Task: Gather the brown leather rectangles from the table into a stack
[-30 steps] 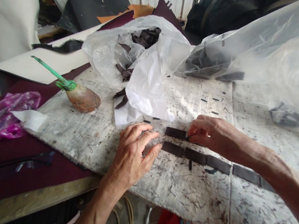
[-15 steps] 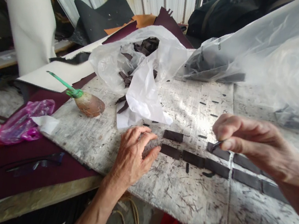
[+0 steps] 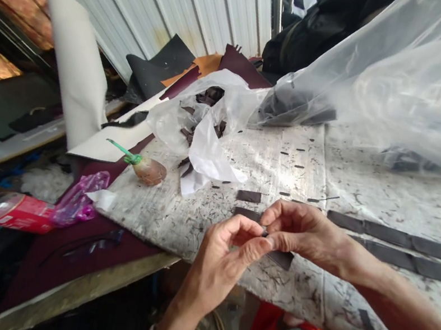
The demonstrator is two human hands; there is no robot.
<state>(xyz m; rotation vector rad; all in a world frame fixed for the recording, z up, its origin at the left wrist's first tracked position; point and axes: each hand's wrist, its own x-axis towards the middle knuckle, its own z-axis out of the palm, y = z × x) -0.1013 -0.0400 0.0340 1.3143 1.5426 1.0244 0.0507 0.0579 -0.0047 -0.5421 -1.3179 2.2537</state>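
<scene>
My left hand and my right hand meet above the worktop, fingertips pinched together. Between them is a small dark piece, mostly hidden by the fingers. A dark brown strip shows just below my right fingers; whether it is held or lies on the surface I cannot tell. Another flat dark strip lies just beyond my hands, and one more is partly covered by my left fingers. To the right, two rows of similar strips run along the worktop, partly behind my right forearm.
The pale, scuffed worktop bears scattered dark scraps. Behind the hands lies an open plastic bag of dark pieces; large clear plastic covers the back right. Left are a brown-handled tool with a green shaft and a red-labelled bottle.
My right hand has moved left, bringing its small dark piece to my left hand. My left fingers have lifted off the worktop and closed in a pinch. The view has shifted.
</scene>
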